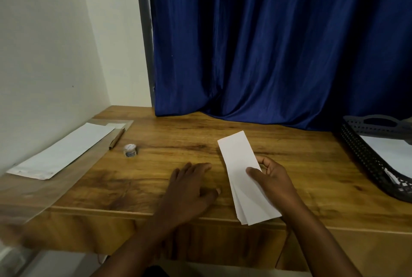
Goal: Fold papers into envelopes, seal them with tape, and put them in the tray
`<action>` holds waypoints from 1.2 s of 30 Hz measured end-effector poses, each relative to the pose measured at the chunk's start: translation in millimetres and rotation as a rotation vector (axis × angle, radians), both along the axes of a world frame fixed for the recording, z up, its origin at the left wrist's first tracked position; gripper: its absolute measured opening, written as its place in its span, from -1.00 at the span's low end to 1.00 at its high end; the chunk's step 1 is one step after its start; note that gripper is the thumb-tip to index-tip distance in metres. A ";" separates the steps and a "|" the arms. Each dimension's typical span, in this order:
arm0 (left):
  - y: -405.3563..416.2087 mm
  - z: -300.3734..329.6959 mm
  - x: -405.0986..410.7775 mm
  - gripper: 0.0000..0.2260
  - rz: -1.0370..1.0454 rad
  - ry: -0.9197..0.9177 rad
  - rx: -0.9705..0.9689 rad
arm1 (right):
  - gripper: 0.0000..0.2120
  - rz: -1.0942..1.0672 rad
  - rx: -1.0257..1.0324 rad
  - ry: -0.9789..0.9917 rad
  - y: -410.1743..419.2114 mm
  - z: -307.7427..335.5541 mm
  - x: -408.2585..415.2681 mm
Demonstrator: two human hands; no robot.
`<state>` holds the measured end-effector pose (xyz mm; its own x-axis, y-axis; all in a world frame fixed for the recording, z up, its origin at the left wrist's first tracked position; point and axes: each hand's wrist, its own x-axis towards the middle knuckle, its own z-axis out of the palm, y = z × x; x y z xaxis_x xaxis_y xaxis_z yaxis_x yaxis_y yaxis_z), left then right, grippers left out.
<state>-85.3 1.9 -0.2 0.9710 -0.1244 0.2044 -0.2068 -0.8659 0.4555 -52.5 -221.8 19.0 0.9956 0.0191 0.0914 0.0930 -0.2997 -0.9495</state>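
A white paper folded into a long narrow strip (239, 160) lies slanted over the front of the wooden table (178, 138), its near end past the table's edge. My right hand (272, 178) grips it at its right side, thumb on top. My left hand (189, 185) rests flat on the table just left of the paper, fingers apart, holding nothing. A small roll of tape (130, 150) stands at the left middle. A dark perforated tray (365, 156) at the far right holds a white sheet (388, 151).
A white sheet (62, 149) lies on a clear plastic sleeve (35, 192) at the table's left, against the wall. A pen (116, 138) lies beside it. A blue curtain (267, 42) hangs behind the table.
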 end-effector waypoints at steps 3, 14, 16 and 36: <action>18.3 14.5 -3.2 -0.51 -0.062 0.149 -0.363 | -0.66 -0.014 -0.054 -0.013 -0.3 0.5 -2.3; 169.9 64.3 -14.2 -0.72 0.205 -0.190 -0.373 | -0.64 -0.033 -0.176 0.003 1.4 -3.2 5.1; 207.1 68.8 -10.0 -0.71 0.335 -0.191 -0.257 | -0.63 -0.056 -0.155 0.016 0.7 -5.5 6.4; 309.0 48.6 30.7 -0.55 0.689 0.184 0.267 | -0.62 -0.087 -0.205 0.006 2.6 2.0 5.6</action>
<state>-54.6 310.9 48.5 0.8625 0.4998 0.0797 0.4795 -0.8573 0.1874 -46.9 -219.2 21.1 0.9948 -0.0498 0.0891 0.0530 -0.4936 -0.8681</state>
